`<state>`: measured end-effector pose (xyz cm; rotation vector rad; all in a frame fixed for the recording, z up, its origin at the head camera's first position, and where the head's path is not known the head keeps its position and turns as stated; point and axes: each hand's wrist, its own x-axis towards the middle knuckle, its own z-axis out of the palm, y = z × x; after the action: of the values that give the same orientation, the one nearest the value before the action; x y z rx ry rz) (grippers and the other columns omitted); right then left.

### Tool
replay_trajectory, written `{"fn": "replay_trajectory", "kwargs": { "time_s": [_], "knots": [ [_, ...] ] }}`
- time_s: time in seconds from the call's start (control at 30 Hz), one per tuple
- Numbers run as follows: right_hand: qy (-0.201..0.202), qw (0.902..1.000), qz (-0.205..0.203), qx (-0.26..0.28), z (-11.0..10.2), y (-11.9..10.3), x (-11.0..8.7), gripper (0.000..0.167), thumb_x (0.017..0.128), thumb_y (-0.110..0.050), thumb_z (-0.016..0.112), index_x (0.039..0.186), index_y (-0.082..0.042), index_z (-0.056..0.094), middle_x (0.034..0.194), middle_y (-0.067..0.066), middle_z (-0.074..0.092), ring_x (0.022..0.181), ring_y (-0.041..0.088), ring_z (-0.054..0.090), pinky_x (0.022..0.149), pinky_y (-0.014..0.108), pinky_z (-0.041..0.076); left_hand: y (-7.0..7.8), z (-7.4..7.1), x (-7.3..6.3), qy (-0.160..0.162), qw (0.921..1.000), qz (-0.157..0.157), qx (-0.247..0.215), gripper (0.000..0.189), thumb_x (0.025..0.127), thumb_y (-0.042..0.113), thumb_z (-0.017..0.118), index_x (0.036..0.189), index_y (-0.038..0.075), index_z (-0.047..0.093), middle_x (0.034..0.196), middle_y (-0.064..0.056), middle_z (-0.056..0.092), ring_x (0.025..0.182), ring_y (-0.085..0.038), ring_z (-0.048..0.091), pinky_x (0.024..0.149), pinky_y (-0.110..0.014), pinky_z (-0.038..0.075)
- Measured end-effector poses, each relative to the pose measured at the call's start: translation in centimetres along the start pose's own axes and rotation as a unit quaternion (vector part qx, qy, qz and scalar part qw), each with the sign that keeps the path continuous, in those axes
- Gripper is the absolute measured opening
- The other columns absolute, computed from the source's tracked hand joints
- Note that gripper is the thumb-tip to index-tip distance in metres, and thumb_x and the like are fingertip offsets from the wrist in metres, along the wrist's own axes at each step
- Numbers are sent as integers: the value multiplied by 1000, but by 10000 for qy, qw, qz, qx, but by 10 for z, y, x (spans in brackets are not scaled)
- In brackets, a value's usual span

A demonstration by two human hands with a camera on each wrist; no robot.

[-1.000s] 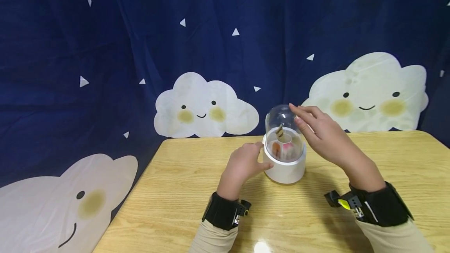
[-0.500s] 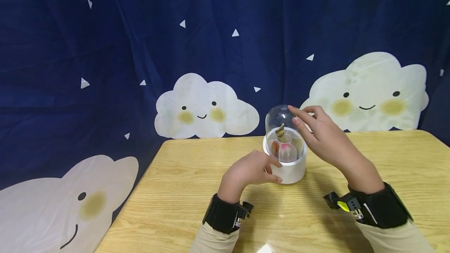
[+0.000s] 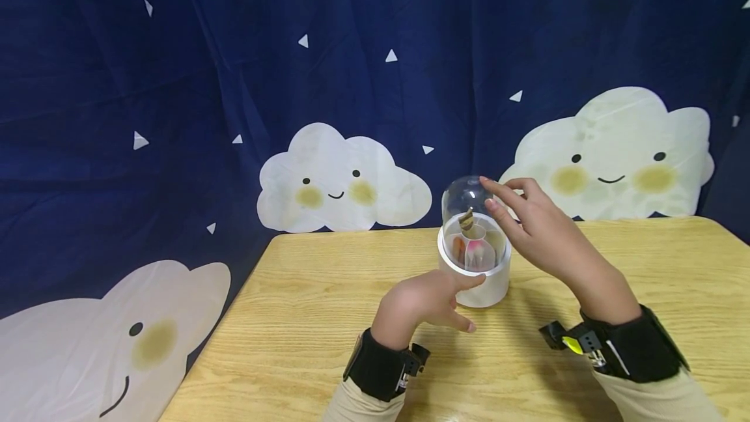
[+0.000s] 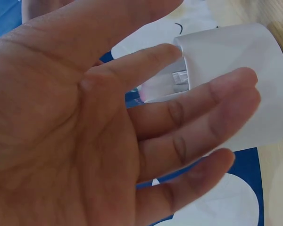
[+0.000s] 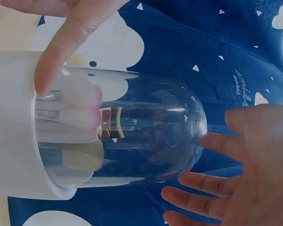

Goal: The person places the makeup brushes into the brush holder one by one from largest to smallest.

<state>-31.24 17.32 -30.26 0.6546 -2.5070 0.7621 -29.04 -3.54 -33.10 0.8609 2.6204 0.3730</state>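
A white round makeup brush holder [image 3: 491, 290] stands upright on the table under a clear dome lid [image 3: 454, 199]. Through the dome I see divided compartments with a pink-and-white brush [image 5: 80, 113], a reddish-brown brush [image 3: 459, 247] and a brown-and-gold striped piece [image 3: 467, 221]. My left hand [image 3: 423, 301] is at the front of the white base, its index finger reaching across near the rim and its thumb lower, off the base. The fingers look spread and fairly straight in the left wrist view. My right hand [image 3: 541, 233] rests fingertips on the upper right of the dome, fingers slightly bent.
The light wood table [image 3: 328, 279] carries the holder near its back edge. Behind hangs a dark blue curtain [image 3: 351, 31] printed with white smiling clouds and small triangles. Black camera straps [image 3: 375, 363] are round both wrists.
My left hand has slid from the holder's left side round to its front, rightward and nearer me. The brushes inside appear slightly shifted left. My right hand has barely moved.
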Motion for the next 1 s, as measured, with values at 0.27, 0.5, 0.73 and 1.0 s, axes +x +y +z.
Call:
{"fn": "replay_trajectory", "kwargs": {
  "time_s": [0.27, 0.5, 0.73, 1.0],
  "knots": [
    [-95, 9999, 93, -49, -1, -2, 0, 51, 109, -39, 42, 155, -18, 43, 138, 24, 45, 112, 43, 58, 86, 63, 46, 2, 3, -5, 2, 9989, -426, 173, 85, 86, 38, 82, 158, 35, 36, 153, 5, 49, 135, -10, 49, 104, -30, 46],
    [-148, 9997, 132, -104, 2, -3, 1, 53, 109, -40, 41, 157, -18, 39, 140, 25, 43, 108, 43, 60, 85, 64, 47, 2, 2, -4, -17, 9974, -687, 195, 85, 86, 43, 81, 157, 43, 34, 152, 5, 50, 135, -10, 50, 103, -33, 46],
    [-1, 9997, 176, -194, 8, 1, 2, 57, 107, -41, 49, 158, -19, 38, 141, 27, 43, 102, 42, 64, 81, 63, 50, 1, 3, 0, 112, 9953, -944, 205, 84, 86, 46, 80, 156, 47, 33, 151, 2, 52, 133, -14, 53, 101, -36, 48],
    [518, 9982, 37, -299, 21, 10, 9, 71, 93, -32, 76, 155, -17, 44, 130, 24, 51, 99, 40, 63, 75, 57, 54, 1, 9, 8, 288, 9939, -1029, 267, 83, 88, 47, 77, 156, 48, 31, 148, 0, 56, 129, -17, 56, 99, -37, 49]
  ]
}}
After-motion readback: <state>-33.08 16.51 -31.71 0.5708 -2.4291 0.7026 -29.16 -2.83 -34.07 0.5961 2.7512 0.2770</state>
